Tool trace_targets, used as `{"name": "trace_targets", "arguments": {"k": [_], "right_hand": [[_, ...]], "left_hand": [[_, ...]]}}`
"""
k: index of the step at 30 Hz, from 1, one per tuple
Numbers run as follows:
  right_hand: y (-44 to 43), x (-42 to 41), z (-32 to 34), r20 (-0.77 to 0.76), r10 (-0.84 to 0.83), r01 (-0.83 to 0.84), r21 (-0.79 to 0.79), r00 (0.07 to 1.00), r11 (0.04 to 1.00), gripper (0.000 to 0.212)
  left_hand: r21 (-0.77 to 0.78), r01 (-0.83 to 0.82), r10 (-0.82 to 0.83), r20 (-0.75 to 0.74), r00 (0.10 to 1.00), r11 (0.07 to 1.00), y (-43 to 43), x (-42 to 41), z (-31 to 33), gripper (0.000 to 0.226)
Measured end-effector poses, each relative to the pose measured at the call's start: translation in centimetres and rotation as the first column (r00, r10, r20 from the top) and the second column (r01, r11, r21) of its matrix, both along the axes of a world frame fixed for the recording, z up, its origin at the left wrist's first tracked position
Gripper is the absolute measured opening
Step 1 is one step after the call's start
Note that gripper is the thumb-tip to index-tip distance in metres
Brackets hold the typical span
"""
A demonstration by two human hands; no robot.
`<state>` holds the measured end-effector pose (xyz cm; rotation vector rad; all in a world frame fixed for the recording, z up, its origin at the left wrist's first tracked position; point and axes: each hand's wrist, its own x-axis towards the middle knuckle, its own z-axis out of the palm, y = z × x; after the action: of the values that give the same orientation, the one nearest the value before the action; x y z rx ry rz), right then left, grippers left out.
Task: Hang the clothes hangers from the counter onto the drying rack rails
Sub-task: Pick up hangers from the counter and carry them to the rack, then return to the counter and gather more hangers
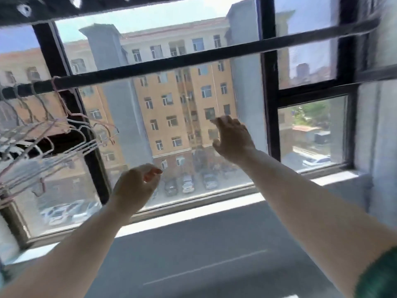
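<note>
A dark drying rack rail (171,63) runs across the window, sloping up to the right. At its left end hang several thin pale hangers (53,143) in a bunch by their hooks. My left hand (137,186) is raised below the rail with its fingers loosely curled and nothing in it. My right hand (232,138) is raised higher, to the right, its fingers spread loosely in front of the glass, also holding nothing. Neither hand touches the rail or the hangers.
A grey counter (214,244) lies below the window sill (193,218). A second dark rail with holes (64,7) crosses the top left. Black window frames (270,104) stand behind the rail. Buildings and parked cars show through the glass.
</note>
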<state>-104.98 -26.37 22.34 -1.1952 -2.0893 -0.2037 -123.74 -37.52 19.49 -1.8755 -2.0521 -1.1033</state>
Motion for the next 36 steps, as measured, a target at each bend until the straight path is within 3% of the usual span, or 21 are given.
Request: {"name": "trace_targets", "arguments": {"k": [5, 9, 20, 24, 28, 33, 36], "right_hand": [[-1.8, 13.1, -3.8, -0.056, -0.226, 0.199, -0.302, 0.972, 0.932, 0.032], [-4.0, 24.0, -5.6, -0.024, -0.395, 0.350, -0.416, 0.919, 0.839, 0.028], [-8.3, 54.8, -7.4, 0.056, -0.709, 0.633, -0.504, 0.703, 0.588, 0.028], [-9.2, 64.2, -8.2, 0.098, -0.784, 0.703, -0.520, 0.613, 0.485, 0.028], [-9.0, 71.9, -10.8, 0.110, -0.826, 0.724, -0.554, 0.553, 0.412, 0.028], [-6.9, 80.4, -14.3, 0.089, -0.864, 0.727, -0.586, 0.495, 0.357, 0.030], [-4.7, 86.4, -15.6, 0.012, -0.911, 0.755, -0.564, 0.413, 0.335, 0.029]], "left_hand": [[-0.097, 0.209, -0.198, 0.108, 0.974, 0.973, 2.7, 7.9, -2.4, 0.015], [-0.156, 0.389, -0.358, 0.194, 0.913, 0.908, 5.1, 16.9, -3.6, 0.016], [-0.122, 0.738, -0.667, 0.348, 0.658, 0.664, 10.7, 49.6, -6.5, 0.036], [-0.168, 0.800, -0.673, 0.459, 0.580, 0.576, 13.0, 60.4, -8.6, 0.026], [-0.207, 0.847, -0.708, 0.474, 0.524, 0.489, 15.1, 69.5, -10.4, 0.026], [-0.143, 0.883, -0.718, 0.531, 0.450, 0.447, 19.0, 80.3, -13.0, 0.030], [-0.125, 0.890, -0.722, 0.541, 0.431, 0.438, 22.6, 86.8, -14.5, 0.026]]}}
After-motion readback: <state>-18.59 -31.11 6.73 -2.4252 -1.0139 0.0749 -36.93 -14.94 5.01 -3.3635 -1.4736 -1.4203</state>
